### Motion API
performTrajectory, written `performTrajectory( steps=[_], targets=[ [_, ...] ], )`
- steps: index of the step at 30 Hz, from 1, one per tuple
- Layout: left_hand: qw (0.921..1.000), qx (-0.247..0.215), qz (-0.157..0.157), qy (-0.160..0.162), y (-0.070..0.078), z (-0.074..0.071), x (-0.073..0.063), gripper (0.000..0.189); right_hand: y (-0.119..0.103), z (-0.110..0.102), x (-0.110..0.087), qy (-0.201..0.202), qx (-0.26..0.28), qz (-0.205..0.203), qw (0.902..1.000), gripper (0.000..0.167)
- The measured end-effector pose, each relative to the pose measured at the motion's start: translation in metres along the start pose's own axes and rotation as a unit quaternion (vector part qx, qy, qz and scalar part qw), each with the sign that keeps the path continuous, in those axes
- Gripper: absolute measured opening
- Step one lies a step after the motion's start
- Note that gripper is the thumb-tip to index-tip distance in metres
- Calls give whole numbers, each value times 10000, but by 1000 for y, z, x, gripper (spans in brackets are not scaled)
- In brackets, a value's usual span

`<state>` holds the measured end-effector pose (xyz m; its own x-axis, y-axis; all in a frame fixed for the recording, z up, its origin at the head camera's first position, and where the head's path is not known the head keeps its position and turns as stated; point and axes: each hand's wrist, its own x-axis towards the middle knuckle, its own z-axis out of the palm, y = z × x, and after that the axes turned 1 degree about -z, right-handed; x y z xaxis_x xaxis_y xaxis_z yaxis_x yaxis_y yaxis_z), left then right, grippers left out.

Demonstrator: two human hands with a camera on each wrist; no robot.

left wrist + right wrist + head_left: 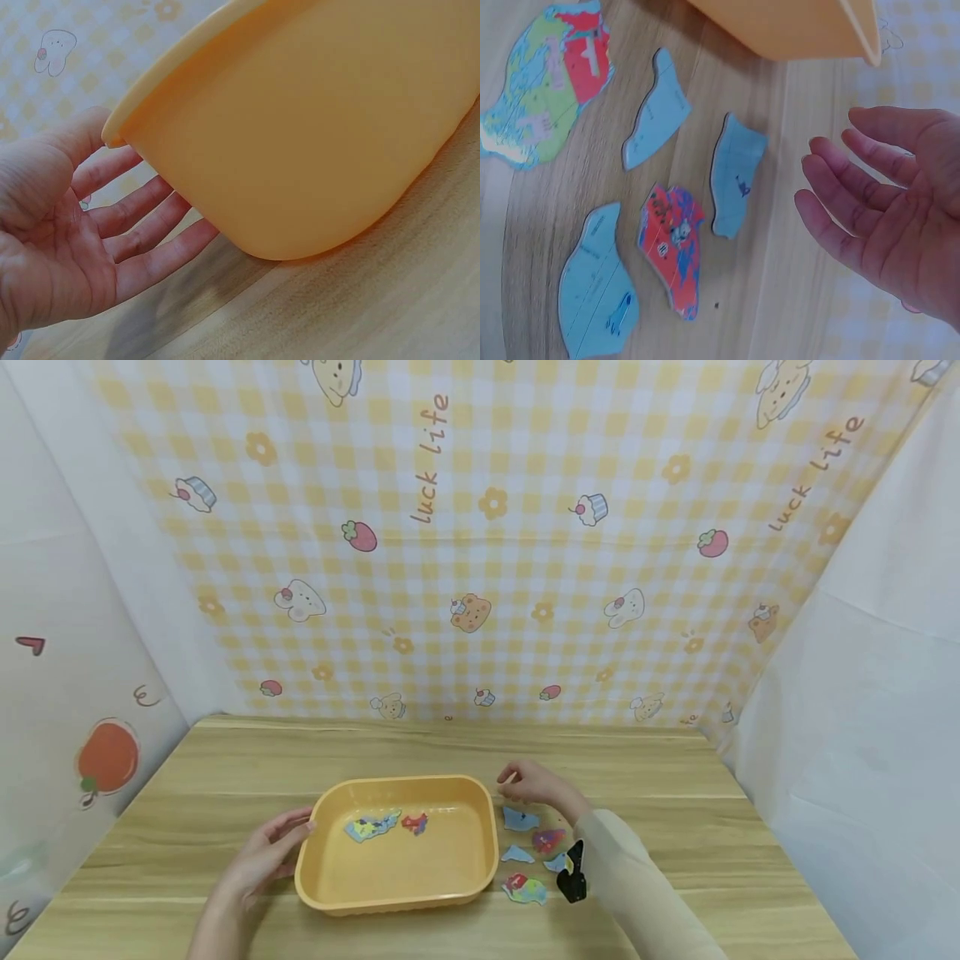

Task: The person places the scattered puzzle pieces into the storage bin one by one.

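Note:
A shallow yellow plastic tray (397, 902) sits on the table. Beside its left end is my left hand (262, 856), its thumb at the rim and its extended fingers (150, 202) against the outer wall. Two map puzzle pieces lie inside: a blue-and-yellow one (372, 827) and a red one (415, 823). My right hand (534, 782) hovers off the tray's back right corner, fingers loosely bent, holding nothing. Nearest to it is a blue puzzle piece (737, 176); a red-and-purple piece (672, 251), two more blue pieces and a green-and-red piece (551, 82) lie around.
The wood-grain table (660, 793) backs onto a yellow checked cloth (480, 560). White cloth sides rise at left and right. A black device (573, 875) shows beside the right sleeve (637, 885), overlapping a blue piece in the head view.

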<state>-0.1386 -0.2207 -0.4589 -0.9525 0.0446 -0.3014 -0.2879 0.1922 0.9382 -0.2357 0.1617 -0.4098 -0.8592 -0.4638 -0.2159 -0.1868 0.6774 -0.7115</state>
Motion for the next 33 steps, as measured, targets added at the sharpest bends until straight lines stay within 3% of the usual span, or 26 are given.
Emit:
performTrajectory(
  steps=[6, 15, 21, 33],
  targets=[
    [10000, 6, 26, -26, 0, 0, 0, 56, 8, -1, -5, 22, -384, 222, 9990, 23],
    [9998, -9, 188, -42, 1, 0, 0, 56, 16, 3, -7, -72, -530, 538, 9971, 28],
    [9996, 38, 290, -27, 2, 0, 1, 55, 17, 9, -6, -222, -799, 952, 9920, 33],
    [9996, 67, 288, 10, 2, 0, 1, 55, 11, 17, -1, -172, -973, 1022, 9898, 27]
  ],
)
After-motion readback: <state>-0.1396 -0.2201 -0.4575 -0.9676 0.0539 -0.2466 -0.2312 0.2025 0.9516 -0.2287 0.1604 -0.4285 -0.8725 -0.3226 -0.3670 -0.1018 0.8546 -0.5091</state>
